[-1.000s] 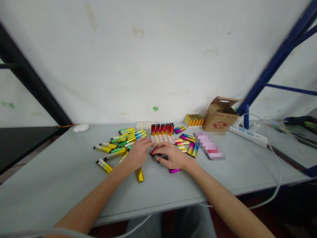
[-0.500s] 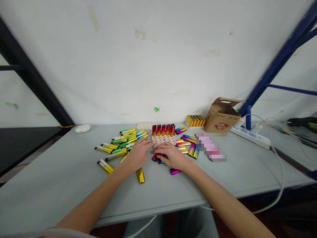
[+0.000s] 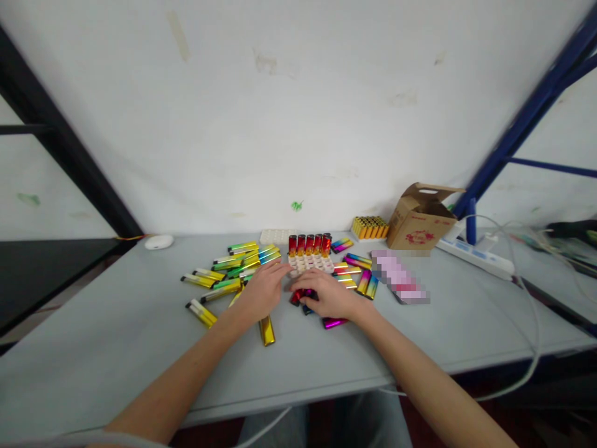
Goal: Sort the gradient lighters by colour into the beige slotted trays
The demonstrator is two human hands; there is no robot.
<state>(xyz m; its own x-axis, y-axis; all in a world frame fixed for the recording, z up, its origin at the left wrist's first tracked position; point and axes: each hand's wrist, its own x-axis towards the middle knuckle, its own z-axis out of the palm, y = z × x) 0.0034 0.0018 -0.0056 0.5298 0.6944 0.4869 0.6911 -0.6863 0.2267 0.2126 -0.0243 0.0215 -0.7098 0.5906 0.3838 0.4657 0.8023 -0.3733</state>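
Many shiny lighters lie scattered on the grey table (image 3: 116,348). My left hand (image 3: 262,290) rests flat among yellow-green lighters (image 3: 219,274), fingers stretched toward a white holder tray (image 3: 308,263). A row of red lighters (image 3: 308,243) stands upright in that tray. My right hand (image 3: 327,294) lies curled over a red lighter (image 3: 295,297) and a dark one just in front of the tray. A gold lighter (image 3: 267,330) lies below my left wrist, and a magenta lighter (image 3: 334,323) lies beside my right wrist.
A cardboard box (image 3: 422,218) stands at the back right beside a tray of yellow lighters (image 3: 370,227). A white power strip (image 3: 476,256) with cables lies further right. A white oval object (image 3: 158,241) sits at the back left. Blue and black shelf frames flank the table.
Both hands stay near the tray; my right hand has shifted slightly over the red lighter. The camera has drifted a little.
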